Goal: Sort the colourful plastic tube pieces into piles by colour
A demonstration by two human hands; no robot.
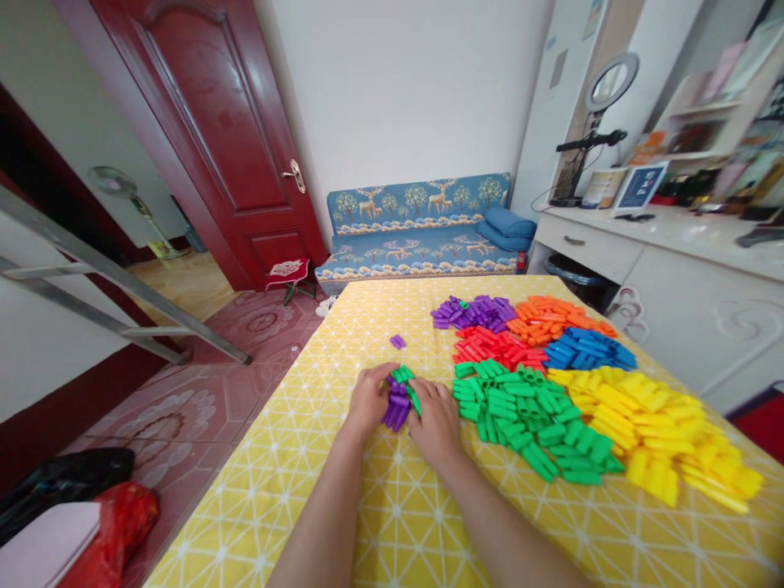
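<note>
A small cluster of purple plastic tubes (pixel 397 406) lies on the table between my hands, with a few green tubes (pixel 403 374) at its far side. My left hand (pixel 367 398) curves along the left of the cluster, its fingers apart and the fingertips at the green tubes. On the other side my right hand (pixel 438 415) has a green tube (pixel 416 400) between its thumb and index finger. A large heap of green tubes (pixel 527 408) lies just right of that hand. Farther off, a pair of purple tubes (pixel 398 341) sits alone.
Heaps of purple (pixel 483 312), red (pixel 499 349), orange (pixel 551 317), blue (pixel 588 349) and yellow tubes (pixel 655 420) cover the table's right side. One green piece (pixel 464 305) sits on the purple heap. Beyond the yellow patterned tablecloth (pixel 294 457) stands a blue sofa (pixel 416 237).
</note>
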